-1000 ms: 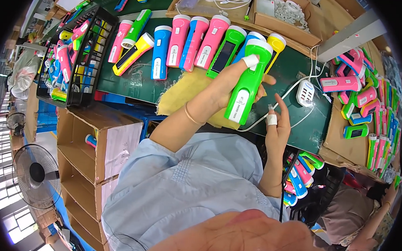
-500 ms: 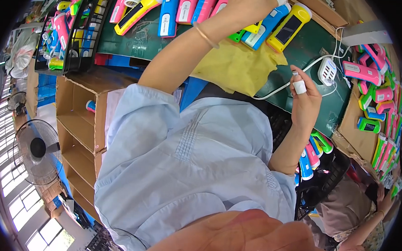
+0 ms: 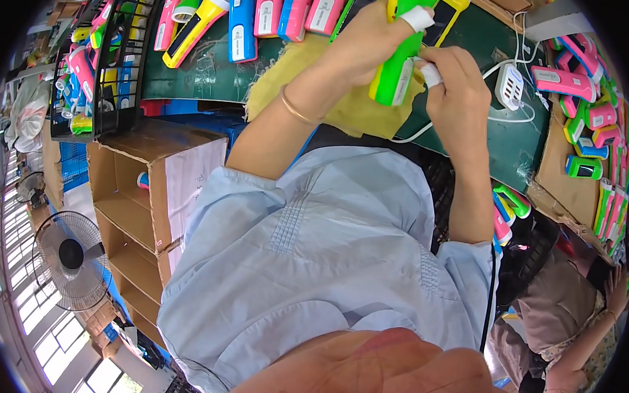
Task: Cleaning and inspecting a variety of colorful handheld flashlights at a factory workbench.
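A green and yellow flashlight [image 3: 390, 86] is held over the table by my left hand [image 3: 361, 46], its fingers wrapped around the body. A white wrap [image 3: 418, 18] covers my left thumb tip. My right hand [image 3: 460, 97] is closed on a small white plug [image 3: 430, 74], held against or just beside the flashlight's right side; whether it is inserted cannot be seen. Under both hands spreads a yellow cloth [image 3: 282, 70]. Beyond them lies a row of flashlights, among them a blue one [image 3: 242, 25], a pink one [image 3: 268, 13] and a yellow one [image 3: 199, 30].
On the green table [image 3: 207, 80], a white multi-port charger [image 3: 510, 87] with cables sits to the right. A black basket [image 3: 115, 65] of flashlights stands at left, above a cardboard shelf box [image 3: 126, 201]. More flashlights fill a carton [image 3: 554, 173] at right, near a co-worker's arm [image 3: 580, 349].
My left hand has drawn a green and yellow flashlight from the row toward me. My right hand has moved up and left, bringing the white plug to the flashlight's side.
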`<state>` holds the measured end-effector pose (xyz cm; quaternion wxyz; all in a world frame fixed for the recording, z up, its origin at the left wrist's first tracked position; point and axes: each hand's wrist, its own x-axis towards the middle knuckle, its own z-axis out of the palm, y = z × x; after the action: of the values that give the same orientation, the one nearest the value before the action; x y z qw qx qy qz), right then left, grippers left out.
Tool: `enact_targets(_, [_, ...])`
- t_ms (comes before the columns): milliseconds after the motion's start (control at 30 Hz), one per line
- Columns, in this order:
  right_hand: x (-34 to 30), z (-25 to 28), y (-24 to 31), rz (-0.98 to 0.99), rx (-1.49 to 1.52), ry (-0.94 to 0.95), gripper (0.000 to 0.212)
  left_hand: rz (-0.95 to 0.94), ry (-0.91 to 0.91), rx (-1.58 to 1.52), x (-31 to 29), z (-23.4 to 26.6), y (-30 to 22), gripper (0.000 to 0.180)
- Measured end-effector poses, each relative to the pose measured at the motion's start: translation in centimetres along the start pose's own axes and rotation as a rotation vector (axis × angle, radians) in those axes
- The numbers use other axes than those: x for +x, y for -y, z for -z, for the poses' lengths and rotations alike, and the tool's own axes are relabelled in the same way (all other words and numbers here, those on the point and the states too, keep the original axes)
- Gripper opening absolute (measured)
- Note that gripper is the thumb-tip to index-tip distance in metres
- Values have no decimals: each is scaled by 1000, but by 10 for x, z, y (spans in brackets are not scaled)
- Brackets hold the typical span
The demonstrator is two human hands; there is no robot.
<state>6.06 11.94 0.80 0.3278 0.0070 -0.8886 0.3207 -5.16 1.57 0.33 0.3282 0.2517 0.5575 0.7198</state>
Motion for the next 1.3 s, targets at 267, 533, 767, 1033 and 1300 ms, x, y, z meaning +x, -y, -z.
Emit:
enact_targets(267, [-16,33,28,-194,524,327,21,-40,36,-347,-20,4,-10,36])
enact_targets(533, [-58,7,19,431,165,57,39,-6,-155,-533,-16,-4,-8,45])
enact_targets(767, [-52,-1,28,-91,221,121,77,-268,70,-203,-47,-13,-1,78])
enact_targets(1033, [-50,-4,27,-213,212,306,78,-254,82,-352,-46,-2,9,59])
enact_targets(1300, [-49,-3,36,-210,230,387,65,-187,40,-374,-46,3,21,73])
